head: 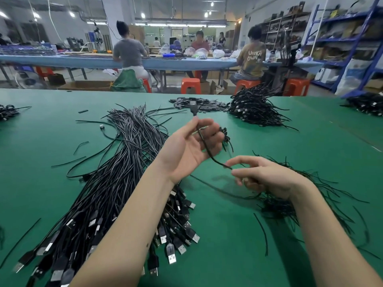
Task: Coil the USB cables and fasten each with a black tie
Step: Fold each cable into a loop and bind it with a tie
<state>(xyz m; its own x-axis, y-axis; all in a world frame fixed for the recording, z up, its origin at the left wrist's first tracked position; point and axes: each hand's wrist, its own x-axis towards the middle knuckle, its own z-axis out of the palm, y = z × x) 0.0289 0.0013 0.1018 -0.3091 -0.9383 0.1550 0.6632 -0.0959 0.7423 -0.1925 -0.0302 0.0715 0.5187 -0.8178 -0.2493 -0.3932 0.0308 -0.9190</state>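
My left hand (192, 146) is raised palm up over the green table and holds one black USB cable (209, 151). Its plug (193, 108) sticks up above my fingertips, and loops of the cable hang behind my fingers. My right hand (263, 175) pinches the same cable lower down between thumb and forefinger. The cable's loose tail curves down onto the table under that hand. A big bundle of uncoiled USB cables (116, 183) lies to the left, plugs toward me. Loose black ties (290, 206) lie in a heap under my right wrist.
A pile of coiled, tied cables (255, 106) sits at the far right of the green table (228, 235), with small black parts (199, 104) beside it. More cable piles lie at the far right edge (366, 104) and the left edge (8, 111). People sit at a blue bench behind.
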